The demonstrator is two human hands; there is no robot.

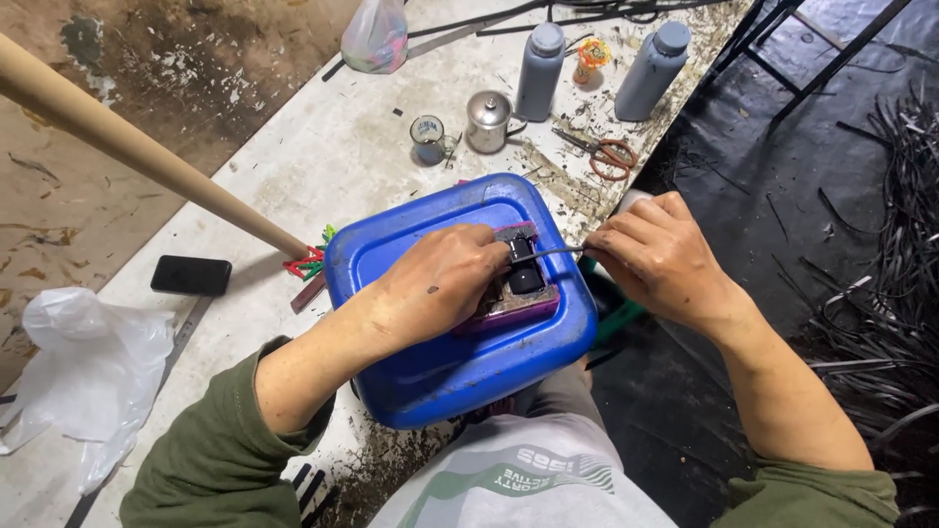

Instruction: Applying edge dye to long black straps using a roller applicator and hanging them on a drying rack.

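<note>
Two bare hands work over a blue plastic container (460, 362) that lies on its side at the near edge of a dirty white worktable (323, 166), just above the person's lap. The left hand (440, 284) is closed down on a small dark block (523, 269) that rests on a purple-edged pad (528, 311) on top of the container, its fingers curled over the block's left side and pinning it. The right hand (660, 259), just right of the container, is closed in a pinch on a thin metal tool (558, 251) whose tip reaches left to touch the block. Far of the container stand a small printed cup (427, 137) and a lidded metal pot (487, 121) side by side, with two grey bottles (540, 71) behind them and a small colourful object between the bottles. Orange-handled scissors (606, 152) lie to the right of the pot. A long wooden pole (127, 142) slants in from the far left, ending at red and green clips (311, 259) touching the container's left edge. A black phone (191, 276) lies flat further left, and a crumpled white plastic bag (83, 376) sits near it on the left. Another tied plastic bag (375, 37) sits at the far edge.
</note>
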